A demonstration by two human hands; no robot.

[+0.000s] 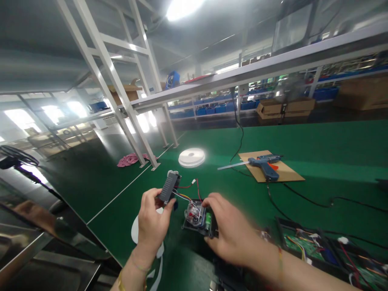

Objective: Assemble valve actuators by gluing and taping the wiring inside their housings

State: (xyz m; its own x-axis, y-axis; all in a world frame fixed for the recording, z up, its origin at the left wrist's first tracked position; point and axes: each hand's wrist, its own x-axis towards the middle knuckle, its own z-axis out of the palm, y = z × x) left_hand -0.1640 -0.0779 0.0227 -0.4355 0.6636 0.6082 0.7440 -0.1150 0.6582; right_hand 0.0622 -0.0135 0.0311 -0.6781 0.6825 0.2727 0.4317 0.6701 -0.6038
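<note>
My left hand (154,220) grips a dark grey ribbed plastic cover (169,187) between thumb and fingers, tilted above the bench. Red, yellow and white wires run from it to an open black device housing (197,218). Inside that housing sit a clear round part with wiring and a green battery cell (208,221). My right hand (227,226) is closed around the housing's right side, thumb at the near edge and fingers at the far edge. A small white connector (194,181) on red and black wires hangs loose between the two pieces.
A blue glue gun (263,165) lies on a cardboard sheet (291,174), its cable trailing right. Black trays with circuit boards (312,244) stand at right. A white tape roll (191,157), a pink cloth (129,160) and metal shelf posts (136,125) are farther back.
</note>
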